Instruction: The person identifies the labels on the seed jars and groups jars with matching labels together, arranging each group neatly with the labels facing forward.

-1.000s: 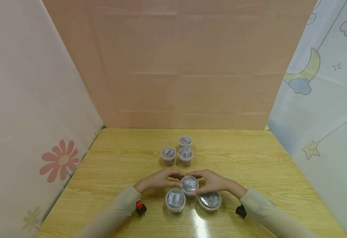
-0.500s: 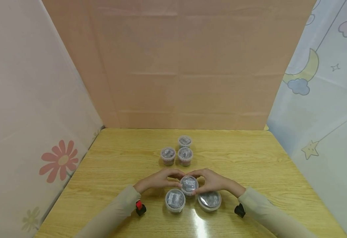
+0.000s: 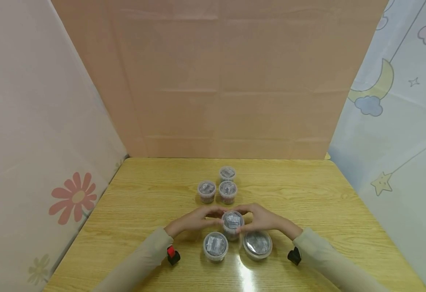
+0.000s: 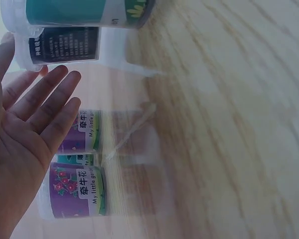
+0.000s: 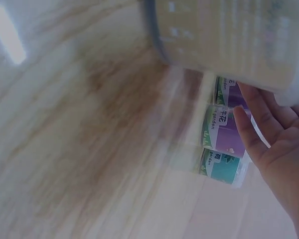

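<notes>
Both hands hold one small lidded tub (image 3: pixel 232 222) between them above the wooden table (image 3: pixel 307 202): the left hand (image 3: pixel 198 221) presses its fingertips to the tub's left side, the right hand (image 3: pixel 262 219) to its right side, fingers gently curved around it. In the left wrist view the left hand's fingers (image 4: pixel 45 107) look fairly straight beside the tub (image 4: pixel 60 47). Just nearer the person than the held tub sit a second tub (image 3: pixel 215 245) and a wider tub (image 3: pixel 257 244). Farther from the person than the held tub, three tubs (image 3: pixel 221 185) stand close together.
</notes>
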`<state>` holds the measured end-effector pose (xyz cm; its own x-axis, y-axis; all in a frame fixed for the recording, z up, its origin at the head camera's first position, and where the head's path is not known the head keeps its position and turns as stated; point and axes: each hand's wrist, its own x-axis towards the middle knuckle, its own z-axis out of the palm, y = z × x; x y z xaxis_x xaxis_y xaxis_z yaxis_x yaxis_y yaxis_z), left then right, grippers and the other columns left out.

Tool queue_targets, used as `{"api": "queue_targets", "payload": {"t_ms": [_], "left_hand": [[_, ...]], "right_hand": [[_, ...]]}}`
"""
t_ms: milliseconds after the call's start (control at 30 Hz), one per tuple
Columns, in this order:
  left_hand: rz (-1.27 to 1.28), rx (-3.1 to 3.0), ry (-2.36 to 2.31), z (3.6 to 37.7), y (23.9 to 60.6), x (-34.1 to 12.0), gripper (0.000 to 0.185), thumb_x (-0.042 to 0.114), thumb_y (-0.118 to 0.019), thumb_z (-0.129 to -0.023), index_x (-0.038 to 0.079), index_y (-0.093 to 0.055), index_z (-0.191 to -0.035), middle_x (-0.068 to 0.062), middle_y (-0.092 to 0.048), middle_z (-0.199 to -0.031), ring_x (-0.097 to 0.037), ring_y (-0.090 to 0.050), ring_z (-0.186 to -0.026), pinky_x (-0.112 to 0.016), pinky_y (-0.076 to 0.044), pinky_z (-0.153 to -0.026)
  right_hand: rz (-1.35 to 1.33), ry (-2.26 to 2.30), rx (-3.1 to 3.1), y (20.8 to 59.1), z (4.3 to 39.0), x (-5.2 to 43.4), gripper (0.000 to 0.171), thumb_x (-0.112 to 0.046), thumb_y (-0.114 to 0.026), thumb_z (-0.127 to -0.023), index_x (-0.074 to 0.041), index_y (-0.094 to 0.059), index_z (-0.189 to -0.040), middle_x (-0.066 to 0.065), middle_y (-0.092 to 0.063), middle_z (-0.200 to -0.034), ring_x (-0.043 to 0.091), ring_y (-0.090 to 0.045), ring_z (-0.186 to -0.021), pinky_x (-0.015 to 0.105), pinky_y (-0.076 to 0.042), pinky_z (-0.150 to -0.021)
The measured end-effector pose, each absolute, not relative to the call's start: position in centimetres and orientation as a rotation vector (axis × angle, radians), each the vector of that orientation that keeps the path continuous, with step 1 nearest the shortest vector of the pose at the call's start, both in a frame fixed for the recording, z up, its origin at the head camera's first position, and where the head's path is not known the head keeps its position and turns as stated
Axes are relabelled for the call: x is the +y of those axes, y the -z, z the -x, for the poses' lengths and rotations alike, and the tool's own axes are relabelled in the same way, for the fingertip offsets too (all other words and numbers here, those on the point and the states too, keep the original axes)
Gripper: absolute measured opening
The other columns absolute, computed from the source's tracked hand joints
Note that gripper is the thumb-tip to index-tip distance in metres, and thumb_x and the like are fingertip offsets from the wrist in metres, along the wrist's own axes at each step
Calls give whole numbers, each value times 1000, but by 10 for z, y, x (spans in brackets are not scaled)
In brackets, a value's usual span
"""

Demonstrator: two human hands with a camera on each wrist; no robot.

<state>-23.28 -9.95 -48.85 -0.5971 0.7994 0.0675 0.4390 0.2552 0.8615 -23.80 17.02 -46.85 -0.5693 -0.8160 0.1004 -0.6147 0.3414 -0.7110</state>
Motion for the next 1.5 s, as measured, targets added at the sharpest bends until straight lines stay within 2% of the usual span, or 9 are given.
{"api": "queue_targets", "payload": {"t_ms": [200, 400, 767, 933, 1067, 1267, 1400, 1500], "left_hand": [[-1170, 2119, -1325, 234, 488, -99, 43, 29, -49, -97, 22, -41, -139, 5, -49, -135, -11, -49, -122, -31, -42, -102], [-1153, 2133, -1334, 234, 489, -99, 45, 29, -49, -97, 26, -38, -140, 7, -47, -137, -10, -47, -123, -28, -41, -102], [-1068, 2098, -1390, 233, 487, -97, 58, 29, -55, -94, 33, -27, -144, 7, -47, -136, -13, -49, -121, -32, -42, -100], [-1087, 2124, -1409, 234, 488, -95, 66, 28, -58, -92, 31, -22, -146, 6, -46, -137, -14, -51, -119, -33, -41, -101], [-1059, 2150, -1447, 235, 487, -92, 68, 29, -63, -88, 31, -24, -145, 6, -47, -136, -15, -52, -118, -34, -43, -100], [-999, 2160, -1523, 236, 485, -90, 69, 26, -69, -84, 31, -32, -142, 4, -51, -132, -20, -54, -115, -43, -44, -99], [-956, 2149, -1561, 235, 482, -89, 69, 21, -70, -83, 28, -34, -141, 3, -52, -130, -19, -56, -113, -45, -43, -99], [-930, 2140, -1582, 234, 479, -88, 69, 17, -71, -82, 25, -36, -140, 2, -53, -129, -16, -57, -112, -45, -43, -98]], "right_hand": [[1243, 1078, 2337, 467, 241, 171, 53, -41, -71, -80, -25, -54, -128, -11, -60, -121, 9, -57, -107, 37, -48, -92], [1217, 1138, 2304, 463, 244, 172, 48, -35, -69, -83, -25, -55, -127, -9, -61, -120, 10, -58, -107, 40, -48, -91], [1192, 1209, 2287, 461, 250, 172, 47, -25, -68, -86, -20, -53, -130, -4, -61, -122, 15, -57, -110, 40, -47, -93], [1140, 1226, 2310, 458, 250, 169, 46, -25, -68, -86, -21, -54, -129, -4, -60, -124, 14, -57, -110, 38, -47, -93], [1120, 1282, 2311, 456, 249, 165, 45, -22, -69, -85, -21, -55, -128, -4, -61, -122, 14, -59, -108, 37, -48, -92], [1096, 1310, 2360, 454, 247, 161, 44, -23, -69, -85, -19, -55, -127, -4, -63, -118, 13, -60, -103, 33, -49, -89], [1071, 1302, 2379, 453, 246, 159, 44, -28, -68, -85, -19, -56, -127, -6, -63, -116, 11, -60, -102, 32, -50, -88], [1073, 1308, 2362, 445, 243, 157, 44, -25, -67, -86, -15, -55, -128, -3, -63, -117, 13, -61, -103, 32, -50, -89]]}}
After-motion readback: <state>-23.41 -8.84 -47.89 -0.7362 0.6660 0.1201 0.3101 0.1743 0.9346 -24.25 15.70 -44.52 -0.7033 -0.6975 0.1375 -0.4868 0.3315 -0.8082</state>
